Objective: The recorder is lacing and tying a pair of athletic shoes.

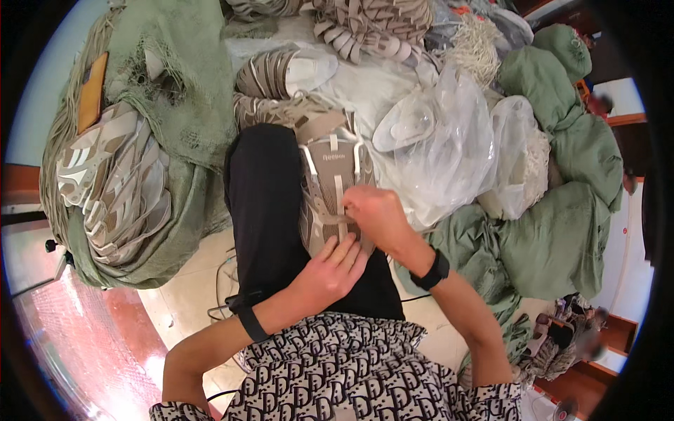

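A grey-beige shoe upper [330, 168] with white trim lies across my lap, its tongue end pointing away from me. My left hand [333, 270] grips its near end, the fingers laid over the material and the thumb hidden. At the right side of the upper's middle, my right hand [375, 214] is closed in a pinch on a beige shoelace [326, 219] that crosses the upper. The fingertips partly cover the lace's end. Both wrists wear black bands.
Stacked shoe uppers [112, 182] rest on a green sack [175, 105] at left, beside hanging laces and a yellow-brown phone-like object [93, 91]. Ahead are more uppers [263, 74] and a clear plastic bag [449, 147]. Green sacks [554, 238] fill the right side.
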Demonstrator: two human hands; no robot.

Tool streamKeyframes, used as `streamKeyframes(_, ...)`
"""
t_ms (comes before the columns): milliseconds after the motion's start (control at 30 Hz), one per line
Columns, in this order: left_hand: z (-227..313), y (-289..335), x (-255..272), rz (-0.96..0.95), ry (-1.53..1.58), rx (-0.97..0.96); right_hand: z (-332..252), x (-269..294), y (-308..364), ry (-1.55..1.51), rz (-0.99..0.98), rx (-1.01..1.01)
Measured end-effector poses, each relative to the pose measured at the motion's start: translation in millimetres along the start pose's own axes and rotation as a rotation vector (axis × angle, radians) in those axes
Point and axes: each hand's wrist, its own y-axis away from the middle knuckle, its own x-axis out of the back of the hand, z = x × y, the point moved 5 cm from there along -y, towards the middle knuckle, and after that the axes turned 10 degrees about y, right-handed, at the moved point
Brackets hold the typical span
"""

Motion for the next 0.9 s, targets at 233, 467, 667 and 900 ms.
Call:
streamKeyframes(233, 3, -3, 0, -0.024, -0.003, -0.024, -8, 5, 6, 0.184, -0.06, -0.046)
streamKeyframes(467, 1, 4, -11, -0.014, 0.08, 0.023, -9, -10, 5, 0.099, -0.048, -0.208)
streamKeyframes(667, -21, -8, 26, 0.092, 0.279, 0.149, 4, -4, 6, -0.084, -0.055, -0.211)
streamKeyframes(900, -56, -31, 15, 0.091, -0.16, 0.291, 25, -4, 8, -0.213, -0.162, -0.264)
